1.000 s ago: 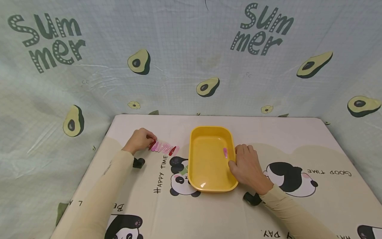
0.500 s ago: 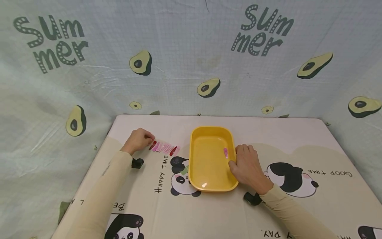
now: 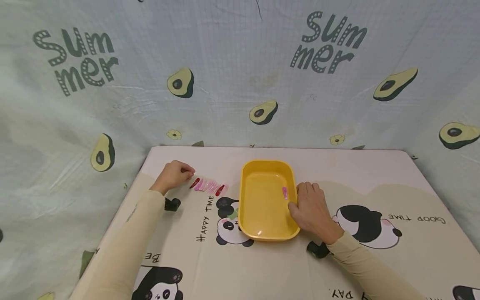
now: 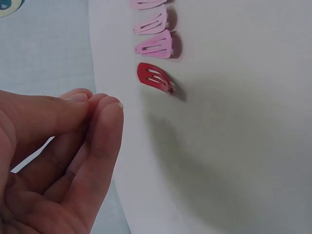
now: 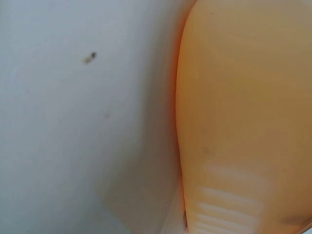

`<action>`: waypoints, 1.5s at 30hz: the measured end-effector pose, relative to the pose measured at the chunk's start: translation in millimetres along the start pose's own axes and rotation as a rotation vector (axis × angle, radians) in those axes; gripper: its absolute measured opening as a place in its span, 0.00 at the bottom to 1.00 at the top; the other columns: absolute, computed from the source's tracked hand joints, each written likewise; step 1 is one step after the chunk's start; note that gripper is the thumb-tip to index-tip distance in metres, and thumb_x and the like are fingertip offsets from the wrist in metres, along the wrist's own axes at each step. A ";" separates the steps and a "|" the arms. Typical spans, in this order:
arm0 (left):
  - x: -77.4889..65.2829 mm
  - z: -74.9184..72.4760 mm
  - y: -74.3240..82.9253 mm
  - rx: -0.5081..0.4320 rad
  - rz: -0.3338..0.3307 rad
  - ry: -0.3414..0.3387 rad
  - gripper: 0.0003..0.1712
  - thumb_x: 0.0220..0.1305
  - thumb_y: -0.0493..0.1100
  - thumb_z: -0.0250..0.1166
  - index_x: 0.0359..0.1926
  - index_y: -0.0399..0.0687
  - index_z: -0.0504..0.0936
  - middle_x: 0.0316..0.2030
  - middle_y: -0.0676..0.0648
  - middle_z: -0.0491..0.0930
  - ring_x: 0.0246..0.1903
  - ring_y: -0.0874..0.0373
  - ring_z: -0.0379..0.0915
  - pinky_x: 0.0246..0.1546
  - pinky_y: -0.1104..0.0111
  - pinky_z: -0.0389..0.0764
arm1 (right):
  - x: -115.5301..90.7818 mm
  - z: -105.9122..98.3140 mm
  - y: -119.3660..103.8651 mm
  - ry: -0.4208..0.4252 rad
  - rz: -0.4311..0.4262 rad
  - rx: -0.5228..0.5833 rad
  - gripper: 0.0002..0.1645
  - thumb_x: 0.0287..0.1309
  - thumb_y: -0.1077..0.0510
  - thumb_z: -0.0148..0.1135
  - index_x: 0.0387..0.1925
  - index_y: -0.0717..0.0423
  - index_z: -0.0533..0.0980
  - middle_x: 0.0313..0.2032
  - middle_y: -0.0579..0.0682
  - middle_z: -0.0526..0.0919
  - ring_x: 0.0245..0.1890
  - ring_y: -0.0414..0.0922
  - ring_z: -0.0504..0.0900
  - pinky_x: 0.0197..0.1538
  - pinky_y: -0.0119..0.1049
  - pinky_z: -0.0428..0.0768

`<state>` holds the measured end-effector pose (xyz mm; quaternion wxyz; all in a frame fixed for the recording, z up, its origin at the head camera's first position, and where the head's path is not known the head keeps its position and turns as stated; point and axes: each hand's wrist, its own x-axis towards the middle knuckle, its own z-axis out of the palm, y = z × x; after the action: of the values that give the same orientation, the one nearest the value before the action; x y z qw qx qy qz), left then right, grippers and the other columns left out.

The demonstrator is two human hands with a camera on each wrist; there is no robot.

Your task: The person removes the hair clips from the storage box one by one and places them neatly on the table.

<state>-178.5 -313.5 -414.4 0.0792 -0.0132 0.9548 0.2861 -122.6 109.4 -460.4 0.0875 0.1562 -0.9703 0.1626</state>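
Observation:
My left hand (image 3: 173,176) hovers at the left end of a row of hair clips, its thumb and fingertips together with nothing seen between them. Close by its fingertips (image 4: 113,108), but apart from them, lies a red snap hair clip (image 4: 155,78). Several pink hair clips (image 4: 154,46) continue the row, and a second red hair clip (image 3: 219,190) lies near its right end. With my right hand (image 3: 312,208) I grip the right rim of a yellow tray (image 3: 262,212), thumb over the edge. One pink hair clip (image 3: 285,193) rests inside the tray. Only the tray's wall fills the right wrist view.
A panda-printed cloth (image 3: 255,271) covers the table. Behind it hangs a pale curtain (image 3: 225,62) with avocado prints. The row of clips lies left of the tray, with a strip of cloth between them.
My left fingers have let go of the red hair clip and drawn slightly left, leaving it fully visible on the table. The right hand and tray stay put; the head view shifts slightly.

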 end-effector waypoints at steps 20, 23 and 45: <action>-0.7 18.6 48.8 0.008 0.097 0.014 0.17 0.73 0.44 0.62 0.53 0.38 0.87 0.46 0.39 0.89 0.35 0.54 0.78 0.38 0.66 0.80 | -0.2 0.5 3.5 -0.003 0.006 0.018 0.19 0.58 0.55 0.57 0.44 0.67 0.72 0.33 0.55 0.70 0.38 0.53 0.65 0.43 0.43 0.61; -1.3 22.8 56.4 0.010 0.109 0.010 0.17 0.73 0.44 0.62 0.53 0.39 0.87 0.47 0.40 0.89 0.37 0.54 0.78 0.40 0.65 0.83 | -0.2 0.8 3.5 -0.002 0.008 0.021 0.19 0.58 0.55 0.57 0.44 0.68 0.72 0.33 0.56 0.70 0.38 0.53 0.65 0.43 0.43 0.62; -11.4 32.2 117.2 -0.054 0.205 -0.015 0.15 0.74 0.45 0.62 0.53 0.44 0.88 0.49 0.43 0.89 0.45 0.51 0.85 0.52 0.58 0.88 | -0.4 0.3 2.4 0.010 -0.013 0.022 0.19 0.58 0.54 0.57 0.43 0.66 0.71 0.32 0.55 0.68 0.38 0.53 0.64 0.43 0.43 0.61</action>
<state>-170.9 -198.1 -375.3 0.0562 0.0848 0.9425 0.3183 -123.0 111.5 -461.5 0.0919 0.1628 -0.9670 0.1733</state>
